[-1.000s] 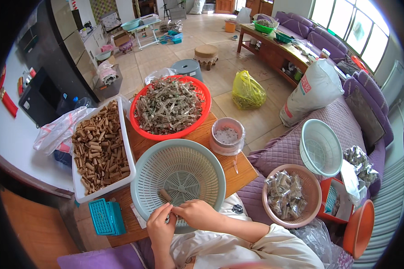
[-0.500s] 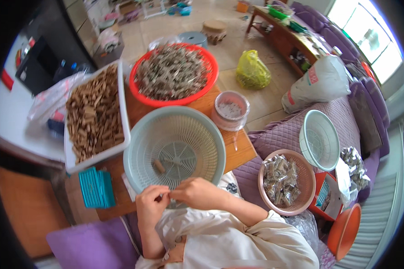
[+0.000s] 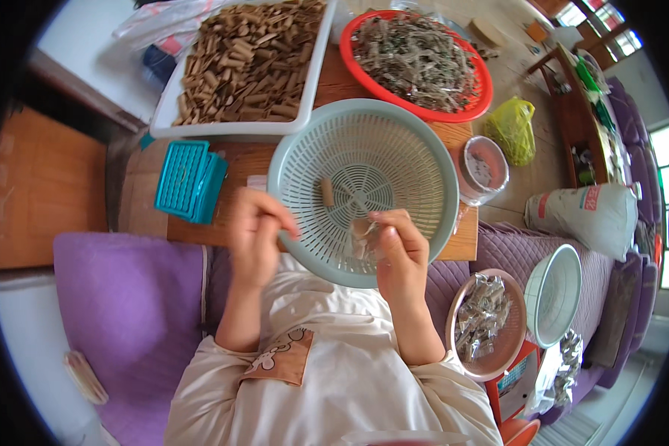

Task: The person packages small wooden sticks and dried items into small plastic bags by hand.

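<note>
The person's hands are over the near rim of a pale green, round, slotted plastic colander [image 3: 364,186] that sits on the wooden surface [image 3: 453,245]. The right hand [image 3: 400,256] pinches a small crinkled clear wrapper [image 3: 360,239] between thumb and fingertips, just inside the colander's near edge. The left hand [image 3: 256,234] is curled shut beside the rim; I cannot tell whether anything is in it. One short tan paper-like stick [image 3: 326,192] lies loose on the colander's floor, its long axis running roughly away from the person, towards the white tray of brown sticks [image 3: 245,59]. A red round basin of greyish wrappers [image 3: 416,59] stands beyond. Compared with half a second ago the hands have drawn apart, and the view has swung closer over the colander.
</note>
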Demonstrator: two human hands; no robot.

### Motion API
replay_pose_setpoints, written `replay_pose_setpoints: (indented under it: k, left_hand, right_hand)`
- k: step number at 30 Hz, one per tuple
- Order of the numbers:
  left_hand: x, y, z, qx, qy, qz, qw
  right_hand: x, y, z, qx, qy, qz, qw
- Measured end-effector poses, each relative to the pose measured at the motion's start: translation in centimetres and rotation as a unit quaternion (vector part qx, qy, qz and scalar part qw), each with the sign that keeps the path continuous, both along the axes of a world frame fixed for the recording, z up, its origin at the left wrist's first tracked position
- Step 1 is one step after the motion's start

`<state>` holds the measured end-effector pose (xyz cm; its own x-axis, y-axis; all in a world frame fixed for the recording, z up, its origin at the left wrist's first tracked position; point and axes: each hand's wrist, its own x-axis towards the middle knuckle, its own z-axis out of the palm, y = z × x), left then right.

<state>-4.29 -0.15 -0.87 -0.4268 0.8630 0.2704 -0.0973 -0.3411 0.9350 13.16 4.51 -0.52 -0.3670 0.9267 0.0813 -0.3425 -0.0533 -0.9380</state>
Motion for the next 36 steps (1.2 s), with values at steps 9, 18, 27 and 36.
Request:
replay_pose_setpoints:
  k: [9,18,27,36]
  left_hand:
    - [3.6,1.3,1.4,-0.061,0.084,-0.123,0.987]
    - [3.7,1.6,2.8,-0.183,0.145,-0.035,0.972]
    - [4.9,1.2,2.3,-0.038,0.269,0.073,0.96]
    - [4.4,2.0,2.0,-0.005,0.06,-0.064,0.996]
  right_hand:
    - [-0.9,-0.6,0.6,-0.084,0.108,0.004,0.991]
    - [-1.7,-0.3,0.3,-0.202,0.195,0.015,0.96]
    - [-1.6,-0.2,-0.6,-0.372,0.39,0.102,0.836]
    - [-0.5,0.4,1.6,-0.149,0.2,-0.011,0.968]
